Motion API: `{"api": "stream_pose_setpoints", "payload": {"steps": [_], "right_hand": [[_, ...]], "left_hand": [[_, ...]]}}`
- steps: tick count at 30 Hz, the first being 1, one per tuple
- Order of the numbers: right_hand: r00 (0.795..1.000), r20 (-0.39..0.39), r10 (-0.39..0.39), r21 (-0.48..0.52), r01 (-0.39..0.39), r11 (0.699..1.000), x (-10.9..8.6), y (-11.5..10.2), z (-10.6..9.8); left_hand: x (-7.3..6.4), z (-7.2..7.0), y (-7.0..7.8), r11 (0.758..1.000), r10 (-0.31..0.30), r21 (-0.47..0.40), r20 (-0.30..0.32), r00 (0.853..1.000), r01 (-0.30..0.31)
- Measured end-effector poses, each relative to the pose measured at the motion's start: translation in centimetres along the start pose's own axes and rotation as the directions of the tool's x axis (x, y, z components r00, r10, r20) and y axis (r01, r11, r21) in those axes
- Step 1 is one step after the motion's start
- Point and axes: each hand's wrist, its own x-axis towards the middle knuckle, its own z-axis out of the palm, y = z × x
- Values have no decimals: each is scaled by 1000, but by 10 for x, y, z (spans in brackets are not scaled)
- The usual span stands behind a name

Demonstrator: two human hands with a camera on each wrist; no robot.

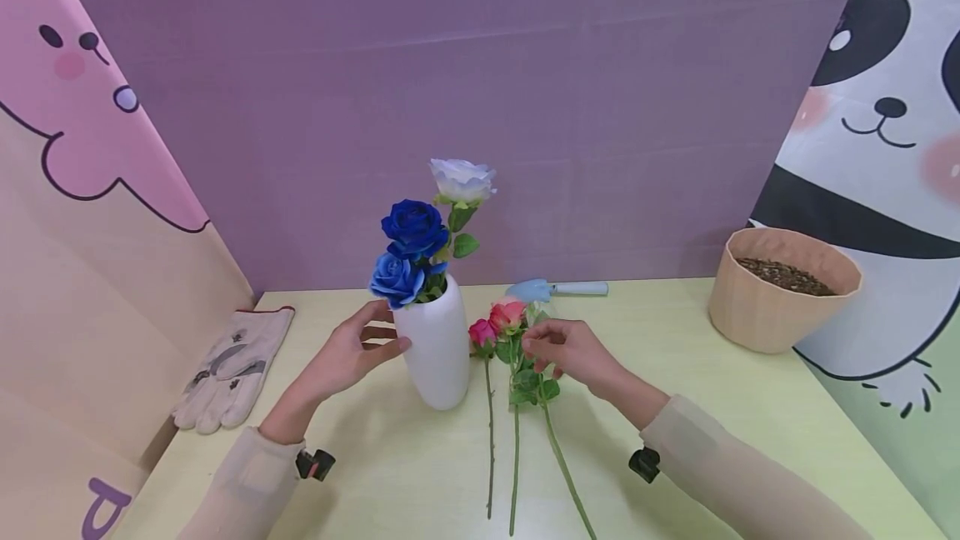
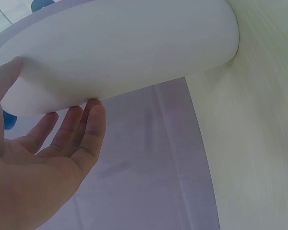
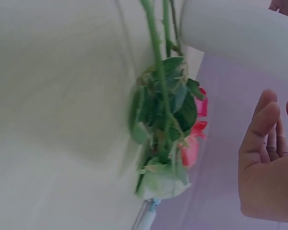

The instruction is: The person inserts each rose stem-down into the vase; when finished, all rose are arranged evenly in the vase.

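Vase (image 1: 435, 348) stood upright on the table (image 1: 390, 473), roses (image 1: 415, 229) inside, and in the head view the left hand (image 1: 351, 357) had it between thumb and fingers! The right hand (image 1: 573, 350) hung over loose roses (image 1: 508, 317), fingers bent, gripping nothing. Left wrist view: fingertips met a smooth wall, probably slippery and breakable, best cupped round its middle. Right wrist view: empty fingers, clear of stems (image 3: 155, 43) that seemed light, bendy, best pinched midway.
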Motion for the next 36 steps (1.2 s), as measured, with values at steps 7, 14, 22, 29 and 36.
{"api": "stream_pose_setpoints", "payload": {"steps": [7,14,22,29,36], "right_hand": [[999,9,52,-1,-52,999,-6,17,-3],[996,25,80,-8,-80,997,-11,35,-5],[994,51,100,-42,-98,994,-15,47,-5],[990,58,132,-104,-125,987,-17,56,-1],[988,75,138,-134,-127,983,-17,62,4]], "left_hand": [[0,0,-1,1000,1,-3,1,1000,-1],[0,0,-2,1000,-1,-3,3,1000,1],[0,0,-2,1000,5,-4,6,1000,-5],[-1,0,-1,1000,8,-8,9,1000,-8],[0,0,-1,1000,7,-5,9,1000,-7]]}}
